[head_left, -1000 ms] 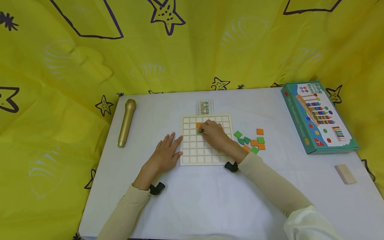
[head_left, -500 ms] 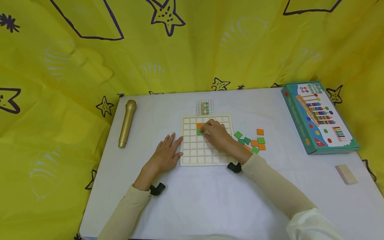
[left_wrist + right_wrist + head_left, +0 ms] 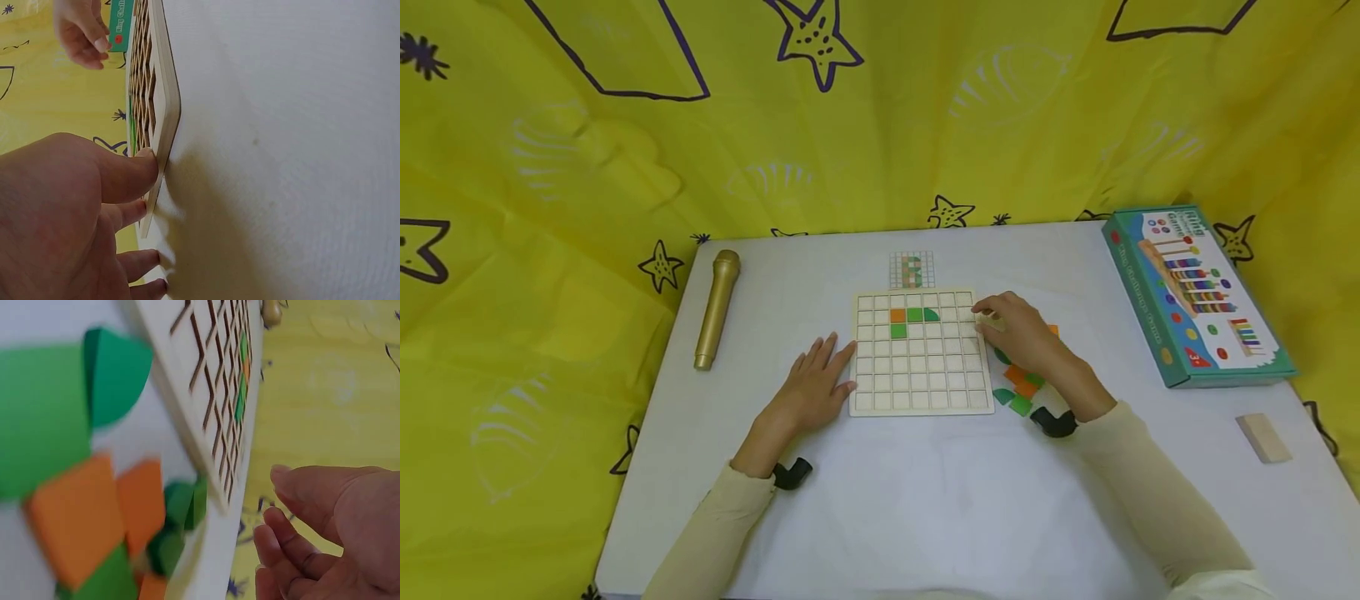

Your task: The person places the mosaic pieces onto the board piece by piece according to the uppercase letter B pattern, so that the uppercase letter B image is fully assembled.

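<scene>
A pale wooden grid board (image 3: 925, 375) lies mid-table in the head view. Set in its cells are an orange square (image 3: 898, 316), two green squares, one (image 3: 914, 315) beside the orange and one (image 3: 898, 331) below it, and a dark green quarter-circle tile (image 3: 931, 315). My left hand (image 3: 814, 387) lies with fingers extended, its thumb and index tip touching the board's left edge. Over the board's right edge hovers my right hand (image 3: 1018, 332), fingers loosely bent; the right wrist view shows a gap between thumb (image 3: 312, 484) and fingers, holding nothing.
Loose orange and green tiles (image 3: 1020, 405) lie right of the board, partly hidden under my right arm. A small pattern card (image 3: 912, 269) sits behind it. A gold microphone (image 3: 717, 308) is at left; a game box (image 3: 1201, 296) and wooden block (image 3: 1264, 437) at right.
My right hand has moved off the board's cells to the right. The green square and quarter-circle right of the orange tile are now uncovered. My left hand stays in place.
</scene>
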The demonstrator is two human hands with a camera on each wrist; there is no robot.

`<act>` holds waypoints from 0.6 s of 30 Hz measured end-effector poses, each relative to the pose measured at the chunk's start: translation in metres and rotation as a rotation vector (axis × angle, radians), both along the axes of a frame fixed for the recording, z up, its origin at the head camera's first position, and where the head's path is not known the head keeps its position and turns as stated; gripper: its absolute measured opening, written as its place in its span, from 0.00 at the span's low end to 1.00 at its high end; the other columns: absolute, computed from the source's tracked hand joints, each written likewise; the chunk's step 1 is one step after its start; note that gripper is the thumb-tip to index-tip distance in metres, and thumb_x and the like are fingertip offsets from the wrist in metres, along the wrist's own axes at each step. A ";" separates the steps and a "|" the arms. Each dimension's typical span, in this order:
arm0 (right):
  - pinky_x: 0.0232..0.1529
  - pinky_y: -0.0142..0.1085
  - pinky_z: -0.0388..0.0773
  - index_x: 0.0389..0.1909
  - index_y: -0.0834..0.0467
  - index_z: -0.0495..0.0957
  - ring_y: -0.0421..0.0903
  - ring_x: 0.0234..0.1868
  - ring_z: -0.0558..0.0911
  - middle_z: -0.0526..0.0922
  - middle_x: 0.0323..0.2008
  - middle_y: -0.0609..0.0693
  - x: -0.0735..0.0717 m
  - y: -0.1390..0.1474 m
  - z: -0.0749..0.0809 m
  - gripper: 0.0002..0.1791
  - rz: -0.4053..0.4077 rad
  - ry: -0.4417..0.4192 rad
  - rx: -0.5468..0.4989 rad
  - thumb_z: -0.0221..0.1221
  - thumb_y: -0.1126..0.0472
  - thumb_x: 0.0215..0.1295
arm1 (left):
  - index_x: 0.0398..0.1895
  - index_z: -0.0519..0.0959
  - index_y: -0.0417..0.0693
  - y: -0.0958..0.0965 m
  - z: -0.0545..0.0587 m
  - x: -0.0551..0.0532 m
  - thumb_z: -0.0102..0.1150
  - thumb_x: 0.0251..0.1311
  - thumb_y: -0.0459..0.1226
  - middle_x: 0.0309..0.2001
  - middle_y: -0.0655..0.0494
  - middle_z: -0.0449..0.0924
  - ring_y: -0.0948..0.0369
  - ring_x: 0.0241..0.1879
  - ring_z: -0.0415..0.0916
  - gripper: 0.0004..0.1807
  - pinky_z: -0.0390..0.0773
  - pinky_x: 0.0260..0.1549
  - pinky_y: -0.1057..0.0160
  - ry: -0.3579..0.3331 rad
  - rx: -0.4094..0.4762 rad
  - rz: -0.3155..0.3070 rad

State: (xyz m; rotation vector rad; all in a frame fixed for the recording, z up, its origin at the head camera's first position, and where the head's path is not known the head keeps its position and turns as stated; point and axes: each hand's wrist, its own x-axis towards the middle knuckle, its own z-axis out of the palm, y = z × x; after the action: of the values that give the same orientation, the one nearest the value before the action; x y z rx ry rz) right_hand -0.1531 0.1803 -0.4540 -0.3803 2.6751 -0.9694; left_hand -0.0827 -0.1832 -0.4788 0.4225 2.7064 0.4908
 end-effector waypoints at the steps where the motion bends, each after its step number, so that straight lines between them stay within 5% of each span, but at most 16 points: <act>1: 0.67 0.60 0.71 0.69 0.61 0.75 0.62 0.65 0.73 0.74 0.63 0.63 0.001 0.008 0.001 0.21 -0.019 -0.003 -0.004 0.58 0.59 0.81 | 0.87 0.51 0.54 0.000 0.000 0.000 0.50 0.80 0.49 0.86 0.40 0.40 0.39 0.85 0.37 0.38 0.45 0.79 0.33 -0.001 -0.001 -0.001; 11: 0.67 0.67 0.67 0.71 0.65 0.70 0.68 0.65 0.69 0.69 0.65 0.70 0.007 0.083 -0.007 0.28 -0.181 -0.069 0.008 0.57 0.51 0.81 | 0.87 0.50 0.55 0.000 -0.004 -0.002 0.49 0.81 0.50 0.86 0.41 0.39 0.40 0.85 0.36 0.38 0.45 0.79 0.33 -0.006 -0.015 0.003; 18: 0.67 0.67 0.66 0.71 0.66 0.68 0.69 0.64 0.68 0.65 0.65 0.72 0.006 0.103 -0.017 0.27 -0.152 -0.158 0.065 0.55 0.53 0.81 | 0.87 0.50 0.55 0.001 -0.002 -0.002 0.47 0.81 0.50 0.86 0.41 0.39 0.40 0.85 0.36 0.37 0.45 0.79 0.33 -0.012 -0.020 -0.001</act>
State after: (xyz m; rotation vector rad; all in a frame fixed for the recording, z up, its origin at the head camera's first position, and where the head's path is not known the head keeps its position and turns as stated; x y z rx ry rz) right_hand -0.1476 0.2838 -0.4707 -0.0834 2.6125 -0.9107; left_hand -0.0848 -0.1826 -0.4808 0.4146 2.6968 0.4636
